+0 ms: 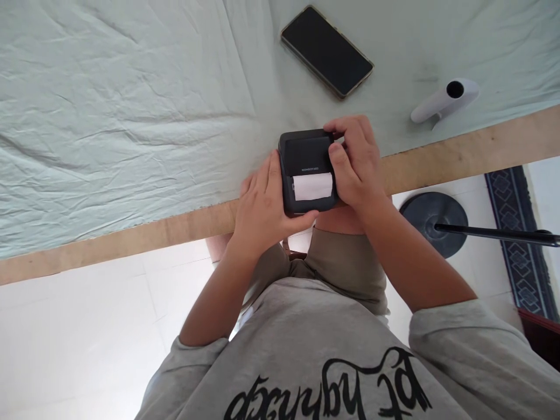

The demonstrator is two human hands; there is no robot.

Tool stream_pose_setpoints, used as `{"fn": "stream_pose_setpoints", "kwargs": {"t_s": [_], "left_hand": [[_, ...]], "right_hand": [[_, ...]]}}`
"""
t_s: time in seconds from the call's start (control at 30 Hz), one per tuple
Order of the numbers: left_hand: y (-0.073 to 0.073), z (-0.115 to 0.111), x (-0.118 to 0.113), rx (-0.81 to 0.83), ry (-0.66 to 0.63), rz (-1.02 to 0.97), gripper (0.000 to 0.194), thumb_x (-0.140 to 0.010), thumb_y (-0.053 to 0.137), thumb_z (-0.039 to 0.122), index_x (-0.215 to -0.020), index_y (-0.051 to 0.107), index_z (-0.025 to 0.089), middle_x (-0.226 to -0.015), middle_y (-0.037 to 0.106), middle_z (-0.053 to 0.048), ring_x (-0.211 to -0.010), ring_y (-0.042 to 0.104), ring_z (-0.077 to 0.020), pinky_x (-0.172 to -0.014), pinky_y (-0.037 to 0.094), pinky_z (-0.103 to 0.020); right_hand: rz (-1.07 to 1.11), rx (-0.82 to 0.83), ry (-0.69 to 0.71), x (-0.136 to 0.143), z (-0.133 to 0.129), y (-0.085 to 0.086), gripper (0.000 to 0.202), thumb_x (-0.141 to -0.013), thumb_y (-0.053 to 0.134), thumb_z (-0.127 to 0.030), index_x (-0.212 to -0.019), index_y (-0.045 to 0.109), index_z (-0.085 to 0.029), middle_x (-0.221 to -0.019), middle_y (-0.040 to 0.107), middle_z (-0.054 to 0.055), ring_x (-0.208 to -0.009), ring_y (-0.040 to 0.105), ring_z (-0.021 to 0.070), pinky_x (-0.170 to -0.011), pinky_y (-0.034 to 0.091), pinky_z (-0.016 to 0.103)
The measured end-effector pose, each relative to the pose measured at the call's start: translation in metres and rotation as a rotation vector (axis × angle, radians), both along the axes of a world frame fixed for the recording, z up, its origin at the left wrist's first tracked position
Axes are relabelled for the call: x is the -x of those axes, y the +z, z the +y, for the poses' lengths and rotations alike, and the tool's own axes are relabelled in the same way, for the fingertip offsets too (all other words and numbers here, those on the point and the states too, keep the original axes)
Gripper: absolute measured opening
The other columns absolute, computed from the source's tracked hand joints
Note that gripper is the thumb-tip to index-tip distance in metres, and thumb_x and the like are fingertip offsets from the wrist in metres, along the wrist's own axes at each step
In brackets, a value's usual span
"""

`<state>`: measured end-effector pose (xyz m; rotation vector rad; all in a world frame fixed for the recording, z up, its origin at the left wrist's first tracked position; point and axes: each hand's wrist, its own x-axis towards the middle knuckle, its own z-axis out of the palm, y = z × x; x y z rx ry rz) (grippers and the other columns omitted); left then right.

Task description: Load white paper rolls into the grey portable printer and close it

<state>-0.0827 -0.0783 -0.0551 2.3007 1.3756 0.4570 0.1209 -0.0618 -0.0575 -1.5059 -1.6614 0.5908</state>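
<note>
A small black portable printer (306, 153) lies at the table's front edge, with a strip of white paper (312, 186) showing on its near half. My left hand (262, 201) is closed along the printer's left side, its thumb reaching across the near edge. On the other side, my right hand (356, 160) grips the upper right corner between thumb and forefinger. The undersides of the printer and some fingertips are hidden.
Beyond the printer lies a dark smartphone (327, 51). A white handheld device with a black round end (446, 99) rests farther right. Pale green cloth (131, 116) covers the table up to its bare wooden edge (175, 229). A round black stand base (424, 219) is on the floor.
</note>
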Motion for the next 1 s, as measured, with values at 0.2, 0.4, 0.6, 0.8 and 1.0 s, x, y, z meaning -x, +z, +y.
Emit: {"fn": "stream_pose_setpoints", "kwargs": {"t_s": [0.2,0.4,0.6,0.8,1.0], "left_hand": [[-0.008,-0.004,0.006,-0.066,-0.012,0.066,0.115,-0.075,0.076,0.069,-0.159,0.026,0.008,-0.159,0.042,-0.026,-0.146,0.045,-0.0406,-0.12,0.034,-0.051],[-0.016,-0.007,0.009,-0.141,0.009,0.044,0.109,-0.081,0.062,0.081,-0.156,0.036,0.008,-0.154,0.05,-0.026,-0.139,0.054,-0.0385,-0.115,0.041,-0.047],[-0.016,-0.004,0.011,-0.105,0.041,0.009,0.111,-0.073,0.072,0.081,-0.157,0.038,0.017,-0.157,0.049,-0.02,-0.137,0.054,-0.0405,-0.115,0.042,-0.052],[-0.013,0.0,0.009,-0.114,0.073,-0.057,0.104,-0.067,0.081,0.076,-0.15,0.05,0.022,-0.153,0.054,-0.017,-0.135,0.056,-0.0402,-0.114,0.044,-0.055],[-0.01,-0.002,0.008,-0.092,0.082,-0.04,0.102,-0.067,0.082,0.074,-0.149,0.051,0.022,-0.152,0.055,-0.016,-0.133,0.058,-0.0388,-0.111,0.045,-0.052]], "right_hand": [[-0.016,0.025,-0.035,0.001,-0.001,-0.001,0.041,-0.1,0.036,-0.057,-0.123,0.057,-0.03,-0.124,0.064,0.009,-0.12,0.06,0.0283,-0.112,0.047,0.053],[-0.01,0.054,-0.021,0.002,-0.001,0.0,0.042,-0.1,0.036,-0.057,-0.126,0.054,-0.029,-0.125,0.066,0.009,-0.121,0.062,0.0286,-0.11,0.047,0.052],[0.005,0.079,-0.032,0.003,-0.003,0.003,0.039,-0.099,0.038,-0.055,-0.126,0.052,-0.03,-0.122,0.068,0.007,-0.118,0.064,0.028,-0.107,0.049,0.05],[-0.041,0.073,0.052,-0.001,-0.005,0.005,0.05,-0.097,0.038,-0.061,-0.136,0.047,-0.03,-0.129,0.064,0.01,-0.12,0.062,0.0294,-0.106,0.049,0.05],[-0.056,0.063,0.054,0.0,-0.005,0.004,0.049,-0.096,0.04,-0.056,-0.137,0.045,-0.029,-0.132,0.063,0.011,-0.122,0.06,0.0299,-0.106,0.049,0.052]]}}
